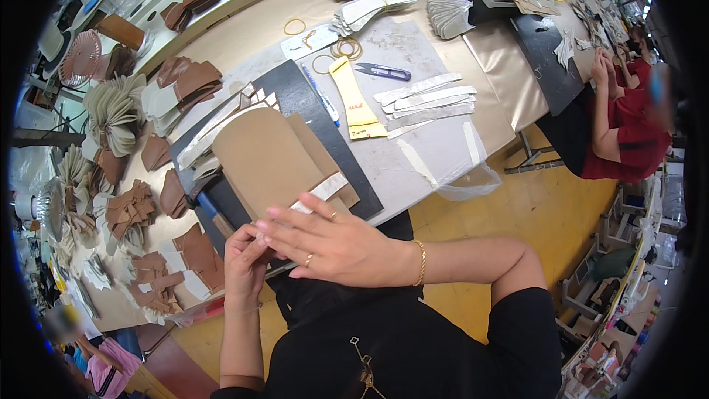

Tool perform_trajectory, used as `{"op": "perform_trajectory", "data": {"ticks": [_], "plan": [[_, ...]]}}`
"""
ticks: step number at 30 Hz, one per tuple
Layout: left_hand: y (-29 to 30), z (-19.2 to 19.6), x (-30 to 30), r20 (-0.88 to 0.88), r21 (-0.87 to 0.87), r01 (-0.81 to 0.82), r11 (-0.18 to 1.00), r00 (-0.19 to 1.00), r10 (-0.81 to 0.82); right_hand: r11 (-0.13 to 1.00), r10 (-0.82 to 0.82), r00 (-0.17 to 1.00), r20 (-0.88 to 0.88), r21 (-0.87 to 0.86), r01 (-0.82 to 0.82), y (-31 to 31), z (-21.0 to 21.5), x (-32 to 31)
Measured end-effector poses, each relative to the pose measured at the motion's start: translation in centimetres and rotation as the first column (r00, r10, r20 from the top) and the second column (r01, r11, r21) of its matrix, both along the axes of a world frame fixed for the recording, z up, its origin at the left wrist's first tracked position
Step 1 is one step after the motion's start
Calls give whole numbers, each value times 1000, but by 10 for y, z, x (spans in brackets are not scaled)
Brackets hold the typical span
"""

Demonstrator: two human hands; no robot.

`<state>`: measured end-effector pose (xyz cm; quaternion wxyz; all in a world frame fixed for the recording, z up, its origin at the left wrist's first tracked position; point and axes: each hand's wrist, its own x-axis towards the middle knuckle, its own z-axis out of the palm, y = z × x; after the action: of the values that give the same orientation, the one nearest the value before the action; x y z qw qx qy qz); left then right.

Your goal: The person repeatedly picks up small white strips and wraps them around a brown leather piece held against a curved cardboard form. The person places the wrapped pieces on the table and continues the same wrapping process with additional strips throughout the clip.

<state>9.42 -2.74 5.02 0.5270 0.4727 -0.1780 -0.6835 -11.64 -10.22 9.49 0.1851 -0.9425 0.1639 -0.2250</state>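
My left hand (247,257) is closed in a pinch at the near edge of a tan board (258,151). A narrow white strip (329,186) lies slantwise over the board's near right corner. Its line runs under my right fingers toward the left hand's pinch, though the middle of it is hidden. Over the left fingertips passes my right hand (343,247), palm down with its fingers stretched out. Beneath the tan board is a second brown board (325,159), on a black mat (284,77). White-edged strips (214,137) are stacked along the tan board's left side.
Thread snips (384,72), a blue pen (321,96), a yellow-white template (354,100) and white strips (432,103) lie beyond the mat. Brown leather pieces (133,207) and fanned bundles (114,114) crowd the left. A person in red (628,133) sits at the right.
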Motion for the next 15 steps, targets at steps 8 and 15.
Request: {"op": "perform_trajectory", "data": {"ticks": [8, 15], "plan": [[-1, -11, 6, -77, -45, 38, 998, 996, -41, 847, -340, 901, 268, 503, 170, 17, -28, -12], [-2, -4, 5, -42, -35, 54, 998, 998, -56, 379, -492, 817, 300, 919, -109, 16, -64, -30]]}}
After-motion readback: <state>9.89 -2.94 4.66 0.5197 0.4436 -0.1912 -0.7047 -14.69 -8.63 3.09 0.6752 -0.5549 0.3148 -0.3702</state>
